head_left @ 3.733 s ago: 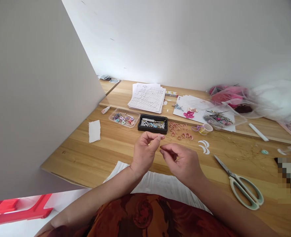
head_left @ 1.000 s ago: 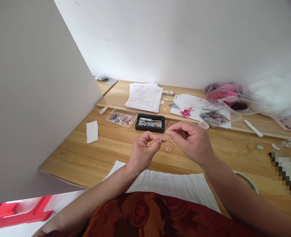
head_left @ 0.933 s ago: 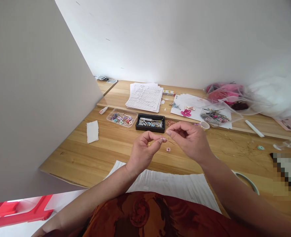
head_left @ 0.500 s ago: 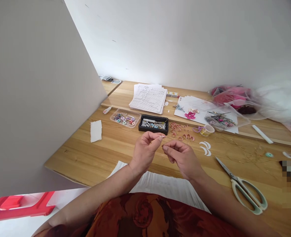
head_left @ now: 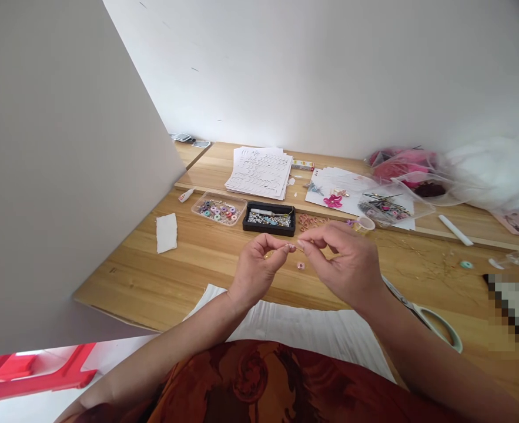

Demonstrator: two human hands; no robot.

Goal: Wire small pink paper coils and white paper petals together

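A fine strand [head_left: 293, 248] is pinched at the fingertips of the left hand [head_left: 255, 275] and the right hand [head_left: 345, 258], the hands held close together for steady control above the tabletop [head_left: 122, 276]. A small pink ring [head_left: 301, 265] is lying just below, and a black bead tray [head_left: 268, 218] is placed beyond.

My left hand [head_left: 255, 275] pinches a thin wire [head_left: 300, 249], right hand [head_left: 345, 263] close beside it; a pink bead [head_left: 301, 265] lies just below, a black tray [head_left: 268, 218] beyond.

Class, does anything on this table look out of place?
A small pink ring sits alone on the wooden table between the left hand and right hand, away from the other pink rings by the black tray.
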